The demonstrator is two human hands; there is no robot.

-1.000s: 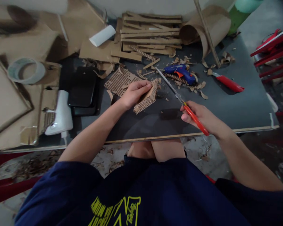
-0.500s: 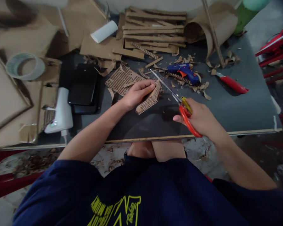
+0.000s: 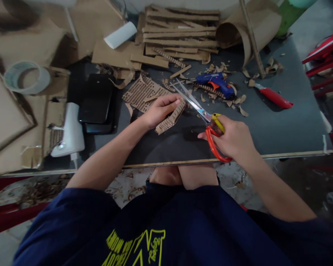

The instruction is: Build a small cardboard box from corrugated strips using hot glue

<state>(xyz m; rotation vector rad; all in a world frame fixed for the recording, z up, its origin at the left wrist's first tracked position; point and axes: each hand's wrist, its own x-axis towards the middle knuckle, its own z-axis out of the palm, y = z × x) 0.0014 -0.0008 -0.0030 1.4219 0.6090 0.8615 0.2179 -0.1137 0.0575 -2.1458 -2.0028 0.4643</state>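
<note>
My left hand (image 3: 164, 109) is closed on a folded strip of corrugated cardboard (image 3: 170, 121), thumb on top, above the dark table. My right hand (image 3: 233, 135) grips a pair of scissors (image 3: 204, 112) with one red and one yellow handle. Their blades are parted and point up and left, close to the upper end of the held cardboard; whether they touch it I cannot tell. Behind my left hand lies a flat sheet of ribbed cardboard (image 3: 140, 92). A blue glue gun (image 3: 216, 82) rests beyond the blades among cardboard scraps.
A red-handled knife (image 3: 274, 97) lies to the right. Stacked cardboard strips (image 3: 180, 35) and a rolled cardboard sheet (image 3: 246, 31) are at the back. On the left are a tape roll (image 3: 26, 77), a black box-like object (image 3: 96, 99) and a white device (image 3: 69, 131).
The scissors have moved left, nearer the held cardboard, and their blades have spread apart. My left hand and its cardboard have shifted only slightly left.
</note>
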